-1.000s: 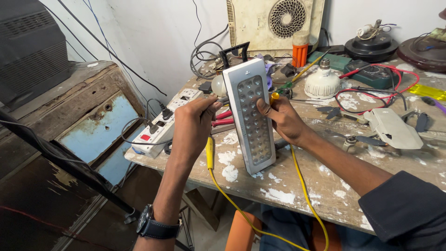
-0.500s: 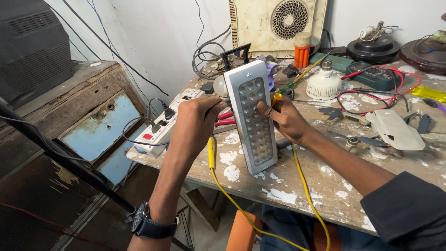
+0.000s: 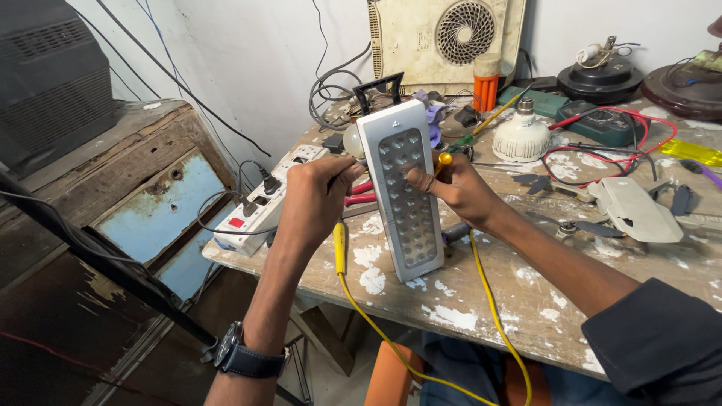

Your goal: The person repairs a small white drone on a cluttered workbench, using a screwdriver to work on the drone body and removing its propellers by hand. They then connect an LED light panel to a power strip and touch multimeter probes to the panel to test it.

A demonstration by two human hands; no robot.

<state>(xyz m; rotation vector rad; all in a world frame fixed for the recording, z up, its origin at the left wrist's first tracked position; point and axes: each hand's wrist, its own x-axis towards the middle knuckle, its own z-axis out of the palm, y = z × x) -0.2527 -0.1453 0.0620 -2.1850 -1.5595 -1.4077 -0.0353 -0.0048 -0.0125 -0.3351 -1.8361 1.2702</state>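
At the upper left of the frame one dark television set (image 3: 49,75) is seen on a worn wooden cabinet (image 3: 143,188) with a blue panel. One white power strip (image 3: 263,203) lies at the left edge of the worktop (image 3: 466,301), with black plugs in it. Just right of it, one left hand (image 3: 312,199), with one wristwatch (image 3: 244,353) low on its arm, is closed on a yellow-tipped probe (image 3: 340,244); its fingers are pressed against the left side of one white LED lamp (image 3: 402,192). The lamp is stood on end at frame centre, its long axis nearly upright, its top tilted slightly toward the upper left, its LED face turned to the camera. Its right edge is touched by the right hand (image 3: 459,188), whose fingers pinch a second yellow probe (image 3: 444,159). Two yellow leads are counted, trailing to the lower edge. Farther right one white bulb (image 3: 521,135) and one multimeter (image 3: 602,124) are seen. The wooden worktop is flecked with white paint; a white wall stands behind.
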